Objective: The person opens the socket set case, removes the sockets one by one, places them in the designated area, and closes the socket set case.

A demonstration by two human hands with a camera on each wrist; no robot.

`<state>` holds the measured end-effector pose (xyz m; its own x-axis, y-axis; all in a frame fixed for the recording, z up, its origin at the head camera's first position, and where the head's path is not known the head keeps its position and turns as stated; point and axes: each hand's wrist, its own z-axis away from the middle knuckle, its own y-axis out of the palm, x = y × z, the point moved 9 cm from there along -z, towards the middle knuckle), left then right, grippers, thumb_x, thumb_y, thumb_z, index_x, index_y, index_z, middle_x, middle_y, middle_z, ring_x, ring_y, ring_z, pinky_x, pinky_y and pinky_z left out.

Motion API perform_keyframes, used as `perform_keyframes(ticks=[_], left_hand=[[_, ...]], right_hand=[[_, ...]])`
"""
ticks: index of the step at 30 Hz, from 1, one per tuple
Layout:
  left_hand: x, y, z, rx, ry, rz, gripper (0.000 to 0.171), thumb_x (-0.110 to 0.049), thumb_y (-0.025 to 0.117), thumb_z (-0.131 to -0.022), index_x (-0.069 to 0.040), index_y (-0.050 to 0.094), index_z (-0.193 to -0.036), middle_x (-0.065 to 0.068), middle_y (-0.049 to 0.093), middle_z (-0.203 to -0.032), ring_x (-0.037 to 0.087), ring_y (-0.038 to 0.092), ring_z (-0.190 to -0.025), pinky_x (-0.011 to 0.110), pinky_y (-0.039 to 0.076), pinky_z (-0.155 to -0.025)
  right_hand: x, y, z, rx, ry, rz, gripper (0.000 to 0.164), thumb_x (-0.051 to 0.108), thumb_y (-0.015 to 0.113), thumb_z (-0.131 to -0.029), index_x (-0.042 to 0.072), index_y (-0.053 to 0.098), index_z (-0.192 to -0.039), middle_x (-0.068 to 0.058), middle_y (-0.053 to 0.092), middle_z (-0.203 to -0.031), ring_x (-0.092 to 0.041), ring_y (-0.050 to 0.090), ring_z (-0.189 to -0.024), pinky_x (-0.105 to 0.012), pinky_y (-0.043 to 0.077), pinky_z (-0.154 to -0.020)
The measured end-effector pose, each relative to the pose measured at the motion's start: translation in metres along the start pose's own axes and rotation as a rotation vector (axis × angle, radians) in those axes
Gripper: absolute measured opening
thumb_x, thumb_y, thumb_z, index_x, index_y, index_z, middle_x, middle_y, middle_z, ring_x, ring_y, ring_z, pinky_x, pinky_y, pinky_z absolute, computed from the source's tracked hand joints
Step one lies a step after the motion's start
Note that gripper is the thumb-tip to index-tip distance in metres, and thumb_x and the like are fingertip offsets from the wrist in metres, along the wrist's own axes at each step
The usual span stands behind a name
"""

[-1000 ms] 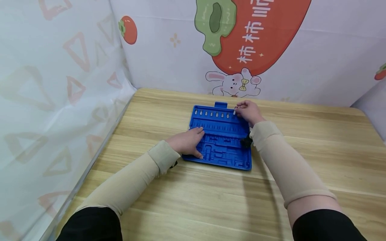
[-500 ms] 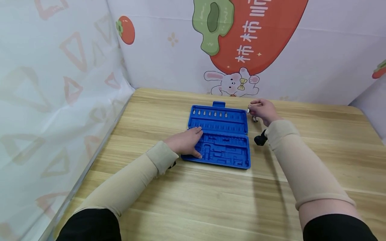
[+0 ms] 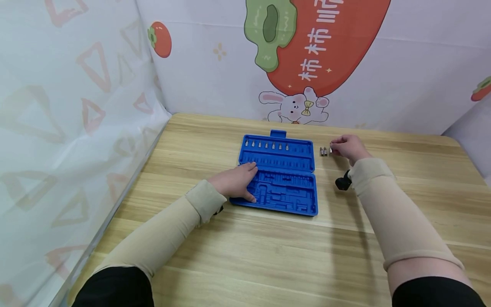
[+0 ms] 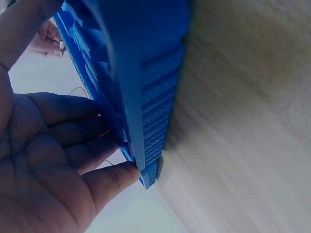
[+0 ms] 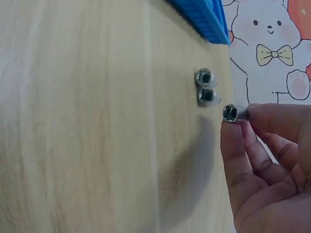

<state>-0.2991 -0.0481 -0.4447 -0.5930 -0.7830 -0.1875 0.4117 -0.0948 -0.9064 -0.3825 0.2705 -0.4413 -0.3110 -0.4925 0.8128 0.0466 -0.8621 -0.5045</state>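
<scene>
A blue plastic tool case (image 3: pixel 285 209) lies unfolded on the wooden table, its moulded slots facing up. My left hand (image 3: pixel 235 181) rests on the case's left side, fingers spread. In the left wrist view its fingers (image 4: pixel 73 131) extend straight against the blue edge. To the right of the case, my right hand (image 3: pixel 350 148) pinches a small silver bit socket (image 5: pixel 232 113) between thumb and fingertips, its hollow end showing in the right wrist view. Close beside it, two similar bit sockets (image 3: pixel 323 151) lie side by side on the table.
Several silver bit sockets (image 3: pixel 266 145) sit in a row along the case's far half, with bare slots at the row's right end. A blue latch tab (image 3: pixel 278 134) sticks out at the back. Behind the table hangs a printed cloth (image 3: pixel 215 85).
My right hand has moved the pinched bit socket from the case's upper right corner rightward to beside the two on the table. The left hand has stayed on the case.
</scene>
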Motion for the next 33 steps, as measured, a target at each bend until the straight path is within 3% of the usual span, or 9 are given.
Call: perform_keyframes(ticks=[4, 11, 14, 22, 33], left_hand=[[0.001, 0.002, 0.001, 0.001, -0.003, 0.007, 0.103, -0.05, 0.078, -0.09, 0.003, 0.025, -0.161, 0.018, 0.018, -0.17, 0.031, 0.016, -0.156, 0.039, 0.018, -0.125], [0.001, 0.008, 0.002, 0.02, -0.003, 0.024, 0.104, -0.05, 0.078, -0.09, 0.002, 0.024, -0.162, 0.017, 0.016, -0.17, 0.032, 0.015, -0.157, 0.04, 0.018, -0.125], [0.001, 0.006, 0.003, 0.006, 0.004, 0.022, 0.104, -0.05, 0.078, -0.09, 0.003, 0.024, -0.162, 0.018, 0.016, -0.17, 0.032, 0.016, -0.156, 0.041, 0.018, -0.125], [-0.001, 0.002, 0.003, -0.001, 0.009, 0.016, 0.103, -0.049, 0.078, -0.091, 0.004, 0.025, -0.161, 0.018, 0.017, -0.17, 0.032, 0.016, -0.156, 0.04, 0.018, -0.125], [0.0, 0.0, 0.003, 0.0, 0.001, 0.017, 0.104, -0.049, 0.078, -0.09, 0.003, 0.024, -0.162, 0.018, 0.017, -0.17, 0.031, 0.015, -0.157, 0.039, 0.018, -0.125]], right_hand=[[-0.008, 0.0, -0.002, -0.002, 0.014, 0.059, 0.026, 0.009, 0.057, -0.106, -0.008, 0.058, -0.126, -0.018, 0.059, -0.122, -0.007, 0.059, -0.082, -0.024, 0.053, -0.079], [-0.018, 0.005, -0.005, 0.018, 0.019, 0.113, 0.026, 0.011, 0.059, -0.105, -0.007, 0.059, -0.123, -0.011, 0.063, -0.108, -0.005, 0.06, -0.077, -0.041, 0.046, -0.101], [-0.015, 0.005, -0.005, 0.009, 0.01, 0.121, 0.024, 0.011, 0.059, -0.104, -0.007, 0.059, -0.121, -0.011, 0.062, -0.108, -0.005, 0.059, -0.077, -0.038, 0.047, -0.096], [-0.012, 0.005, -0.005, -0.006, 0.023, 0.118, 0.022, 0.008, 0.059, -0.104, -0.007, 0.061, -0.12, -0.013, 0.062, -0.109, -0.004, 0.058, -0.075, -0.016, 0.051, -0.067], [-0.01, 0.005, -0.009, -0.034, 0.008, 0.165, 0.022, 0.01, 0.059, -0.104, -0.007, 0.062, -0.118, -0.014, 0.063, -0.106, -0.004, 0.058, -0.072, -0.017, 0.05, -0.065]])
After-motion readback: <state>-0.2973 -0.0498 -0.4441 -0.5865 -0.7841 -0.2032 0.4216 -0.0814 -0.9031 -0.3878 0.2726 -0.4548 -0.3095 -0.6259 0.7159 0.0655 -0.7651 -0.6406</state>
